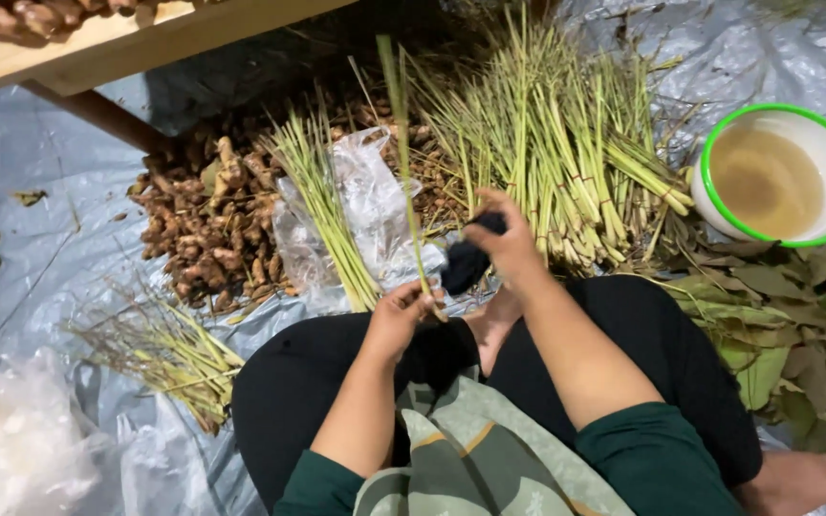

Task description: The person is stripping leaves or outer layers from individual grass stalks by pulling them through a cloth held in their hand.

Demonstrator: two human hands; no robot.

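You are seated on the floor of an informal produce-sorting spot, of the kind kept at a market stall or a home workspace; which of the two cannot be told. The floor is covered by a crinkled grey plastic sheet (40, 172). On it lie a heap of knobbly brown ginger-like roots (205, 229), many tied bundles of pale green lemongrass stalks (566, 153), a pile of dried green-brown leaves (795, 325) and a white round bowl with a green rim (782, 174) holding cloudy liquid. A pale wooden board (97, 43) crosses the upper left.
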